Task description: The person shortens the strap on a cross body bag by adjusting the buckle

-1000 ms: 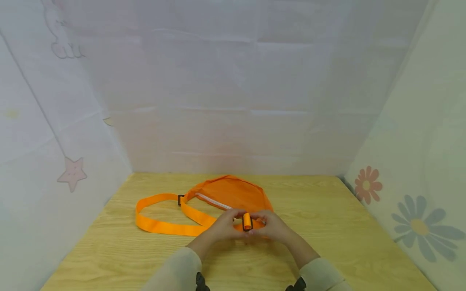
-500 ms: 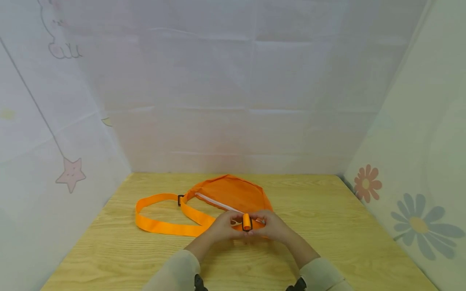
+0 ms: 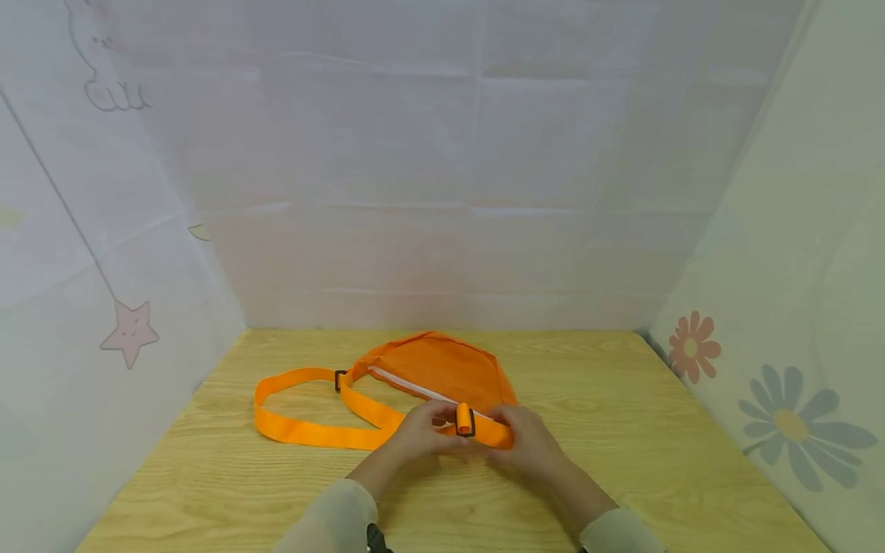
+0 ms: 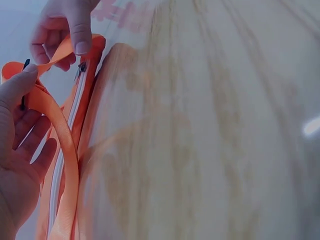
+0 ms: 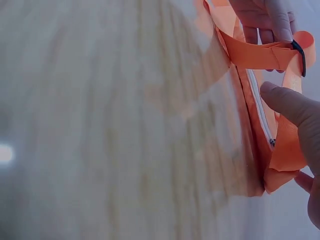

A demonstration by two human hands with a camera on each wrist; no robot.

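An orange bag [image 3: 442, 365] with a white zipper lies on the table, its orange strap [image 3: 314, 435] looped out to the left. Near the bag's front edge, my left hand [image 3: 419, 432] pinches the strap beside a black slider buckle [image 3: 472, 423]. A short fold of webbing stands up through that buckle. My right hand [image 3: 531, 445] holds the strap between thumb and fingers, right of the buckle, close to the bag's right corner. In the right wrist view the zipper pull [image 5: 272, 142] shows near my right thumb. My hands hide the bag's lower edge.
A second dark buckle [image 3: 339, 381] sits on the strap at left. The wooden table [image 3: 657, 453] extends around the bag. Pale fabric walls [image 3: 442, 192] printed with flowers and a star stand behind and on both sides.
My right hand has moved from the buckle to the right along the strap, baring a stretch of webbing. My left hand stays by the buckle. The head view has shifted slightly.
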